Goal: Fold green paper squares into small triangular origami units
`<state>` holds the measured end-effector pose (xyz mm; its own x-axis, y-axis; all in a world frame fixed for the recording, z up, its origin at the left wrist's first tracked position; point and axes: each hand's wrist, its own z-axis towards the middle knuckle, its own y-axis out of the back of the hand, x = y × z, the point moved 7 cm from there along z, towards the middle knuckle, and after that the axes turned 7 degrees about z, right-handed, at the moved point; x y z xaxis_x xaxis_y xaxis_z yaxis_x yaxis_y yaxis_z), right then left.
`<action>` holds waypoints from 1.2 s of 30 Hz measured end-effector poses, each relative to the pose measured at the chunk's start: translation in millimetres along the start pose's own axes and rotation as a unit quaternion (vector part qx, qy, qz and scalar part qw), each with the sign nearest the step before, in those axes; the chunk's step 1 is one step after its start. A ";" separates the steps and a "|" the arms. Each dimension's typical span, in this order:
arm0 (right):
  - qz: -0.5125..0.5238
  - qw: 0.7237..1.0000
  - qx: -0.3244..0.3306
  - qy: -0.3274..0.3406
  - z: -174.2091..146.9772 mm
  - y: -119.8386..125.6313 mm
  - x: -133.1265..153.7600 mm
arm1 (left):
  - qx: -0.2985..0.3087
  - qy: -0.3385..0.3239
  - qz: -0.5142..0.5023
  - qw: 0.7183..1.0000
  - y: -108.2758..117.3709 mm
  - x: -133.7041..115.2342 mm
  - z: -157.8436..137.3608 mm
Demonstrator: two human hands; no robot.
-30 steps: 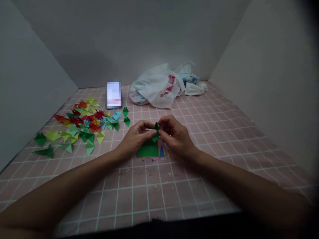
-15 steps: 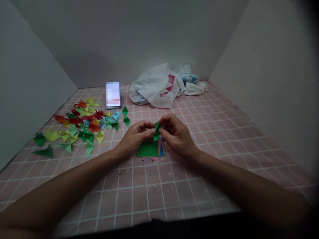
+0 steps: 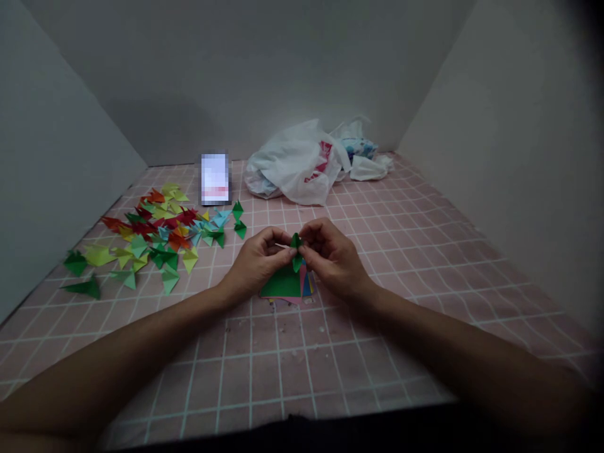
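A folded green paper (image 3: 296,262) is held upright at the center of the frame, pinched between thumb and fingers of both the left hand (image 3: 265,253) and the right hand (image 3: 333,257), above a stack of colored sheets (image 3: 283,283). Folded paper pieces (image 3: 163,257) are scattered at left, and a white plastic bag (image 3: 297,162) is seen at upper center.

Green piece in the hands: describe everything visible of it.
The green piece looks like folded paper, slim and tapering towards top and bottom. It is held roughly upright, pinched between the left hand and right hand, whose fingertips partly cover its sides. Its lower end overlaps the paper stack in view; contact is unclear.
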<state>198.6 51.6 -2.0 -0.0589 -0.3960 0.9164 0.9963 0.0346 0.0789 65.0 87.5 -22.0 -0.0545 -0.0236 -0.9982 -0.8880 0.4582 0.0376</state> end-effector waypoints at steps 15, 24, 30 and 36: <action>0.124 0.985 0.015 -0.120 4.2 -0.5 -12.2 | -0.045 0.031 -0.030 0.998 7.2 4.3 -0.9; 0.101 0.990 0.026 -0.096 5.3 -2.3 -15.1 | -0.030 0.034 -0.035 0.998 3.4 1.1 -2.1; 0.037 0.996 0.021 -0.076 4.4 -0.1 -16.6 | -0.021 0.037 -0.028 0.999 2.2 0.6 -2.6; 0.058 0.994 0.031 -0.088 4.5 -1.8 -20.4 | -0.033 0.023 -0.020 0.999 4.3 1.3 -2.4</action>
<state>197.7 63.7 -19.0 0.0415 -0.2189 0.9749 0.9915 0.1292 -0.0132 60.1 87.3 -23.0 -0.0369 -0.0822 -0.9959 -0.9182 0.3960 0.0014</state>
